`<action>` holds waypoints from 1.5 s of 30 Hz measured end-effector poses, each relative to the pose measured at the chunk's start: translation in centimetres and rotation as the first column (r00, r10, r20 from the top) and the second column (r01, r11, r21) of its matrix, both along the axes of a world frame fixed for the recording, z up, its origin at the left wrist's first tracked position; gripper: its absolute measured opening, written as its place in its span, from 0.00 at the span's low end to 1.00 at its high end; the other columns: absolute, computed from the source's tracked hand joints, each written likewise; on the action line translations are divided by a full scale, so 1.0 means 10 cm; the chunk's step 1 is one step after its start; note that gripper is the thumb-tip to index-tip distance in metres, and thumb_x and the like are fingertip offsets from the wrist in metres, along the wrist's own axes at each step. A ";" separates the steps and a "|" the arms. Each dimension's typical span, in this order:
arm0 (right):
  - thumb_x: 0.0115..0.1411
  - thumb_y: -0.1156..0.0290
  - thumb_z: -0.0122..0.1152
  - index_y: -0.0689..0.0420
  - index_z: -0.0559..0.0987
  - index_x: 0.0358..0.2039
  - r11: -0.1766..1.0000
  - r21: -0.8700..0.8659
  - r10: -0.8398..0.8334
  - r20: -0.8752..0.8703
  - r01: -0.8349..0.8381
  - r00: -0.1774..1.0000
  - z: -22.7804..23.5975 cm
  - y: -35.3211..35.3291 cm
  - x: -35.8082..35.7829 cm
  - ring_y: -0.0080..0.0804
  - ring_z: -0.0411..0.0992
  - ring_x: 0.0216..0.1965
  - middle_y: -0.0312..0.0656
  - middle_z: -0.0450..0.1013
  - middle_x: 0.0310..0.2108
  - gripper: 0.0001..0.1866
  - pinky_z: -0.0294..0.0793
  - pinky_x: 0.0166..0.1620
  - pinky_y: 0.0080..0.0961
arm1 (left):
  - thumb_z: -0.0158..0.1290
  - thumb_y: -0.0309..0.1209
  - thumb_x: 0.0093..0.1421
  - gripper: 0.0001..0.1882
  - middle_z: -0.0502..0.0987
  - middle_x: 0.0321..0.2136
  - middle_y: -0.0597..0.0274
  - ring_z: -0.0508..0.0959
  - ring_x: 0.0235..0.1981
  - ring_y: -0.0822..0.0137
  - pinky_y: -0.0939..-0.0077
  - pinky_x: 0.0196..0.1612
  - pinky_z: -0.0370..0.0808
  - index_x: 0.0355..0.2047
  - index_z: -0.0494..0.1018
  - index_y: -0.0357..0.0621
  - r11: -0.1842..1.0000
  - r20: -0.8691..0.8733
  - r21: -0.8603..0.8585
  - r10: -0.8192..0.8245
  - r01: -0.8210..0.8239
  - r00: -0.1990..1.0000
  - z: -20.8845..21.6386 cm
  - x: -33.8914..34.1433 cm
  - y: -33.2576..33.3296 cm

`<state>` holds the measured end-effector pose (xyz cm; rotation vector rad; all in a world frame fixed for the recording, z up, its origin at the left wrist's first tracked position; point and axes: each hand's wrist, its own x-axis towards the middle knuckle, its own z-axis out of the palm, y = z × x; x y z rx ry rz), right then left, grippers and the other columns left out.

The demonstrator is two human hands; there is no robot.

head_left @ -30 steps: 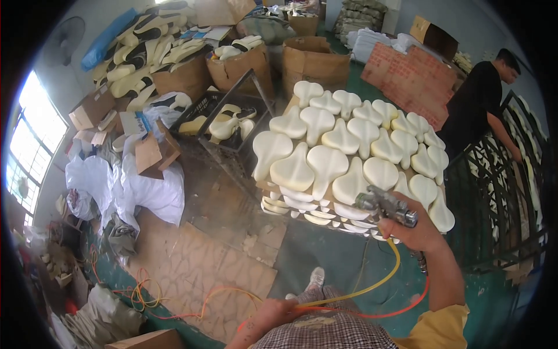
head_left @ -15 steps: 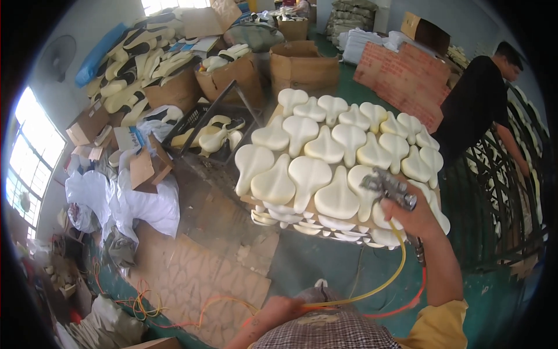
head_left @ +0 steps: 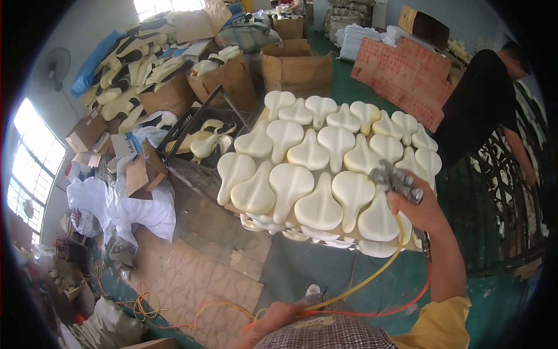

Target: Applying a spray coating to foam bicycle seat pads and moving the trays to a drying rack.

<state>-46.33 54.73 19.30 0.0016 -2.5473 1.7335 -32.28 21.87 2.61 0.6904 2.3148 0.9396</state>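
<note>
My right hand (head_left: 419, 203) is wrapped round a metal spray gun (head_left: 394, 181) held above the right part of a stack of foam bike saddles (head_left: 318, 203). The saddles are cream coloured and lie in rows, wide and narrow ends alternating, with more layers beneath. A yellow hose (head_left: 379, 272) and an orange-red hose (head_left: 401, 308) run down from the gun toward my waist. There my left hand (head_left: 280, 315) is closed round the hoses, its fingers partly hidden.
At the right a person in black (head_left: 479, 104) stands beside a dark metal rack (head_left: 494, 227) of saddles. Behind the stack are large cardboard boxes (head_left: 296, 67) and a red-printed board (head_left: 401, 78). A black crate (head_left: 200, 136) stands to its left. Hoses trail over the floor cardboard (head_left: 192, 285).
My right hand and the spray gun have shifted slightly right across the saddles. The stack appears further left and nearer in view. My left hand stays at the hoses.
</note>
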 end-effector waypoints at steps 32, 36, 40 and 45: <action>0.54 0.74 0.60 0.62 0.67 0.52 0.994 -0.076 0.089 0.077 -0.083 0.993 0.09 -0.42 1.31 0.18 0.69 0.24 0.36 0.72 0.31 0.24 0.72 0.28 0.19 | 0.51 0.48 0.57 0.17 0.76 0.19 0.55 0.77 0.24 0.52 0.61 0.28 0.74 0.32 0.76 0.50 0.989 -0.009 -0.148 0.015 -0.016 1.000 -0.06 1.16 -0.27; 0.53 0.74 0.61 0.62 0.68 0.52 0.998 0.010 0.068 0.108 -0.070 0.992 0.00 -0.12 1.19 0.19 0.69 0.24 0.36 0.72 0.31 0.25 0.72 0.27 0.20 | 0.50 0.48 0.58 0.16 0.76 0.21 0.53 0.77 0.25 0.51 0.61 0.30 0.74 0.32 0.76 0.50 0.992 0.035 -0.117 0.046 -0.041 0.998 0.00 1.03 -0.03; 0.55 0.74 0.59 0.59 0.69 0.51 0.994 -0.023 -0.109 -0.099 0.107 0.989 0.09 0.33 0.82 0.17 0.66 0.21 0.33 0.70 0.27 0.22 0.70 0.25 0.18 | 0.50 0.47 0.58 0.16 0.76 0.20 0.52 0.77 0.26 0.50 0.61 0.30 0.74 0.32 0.75 0.49 1.000 -0.016 -0.017 0.007 -0.007 1.000 0.00 0.86 0.28; 0.55 0.75 0.59 0.59 0.69 0.50 1.000 -0.005 -0.020 0.017 0.020 1.000 0.05 0.56 0.77 0.18 0.67 0.21 0.34 0.70 0.28 0.21 0.71 0.26 0.19 | 0.51 0.44 0.58 0.14 0.75 0.21 0.51 0.77 0.27 0.49 0.60 0.30 0.74 0.35 0.73 0.49 0.989 0.050 -0.143 -0.028 0.035 0.998 0.08 0.69 0.55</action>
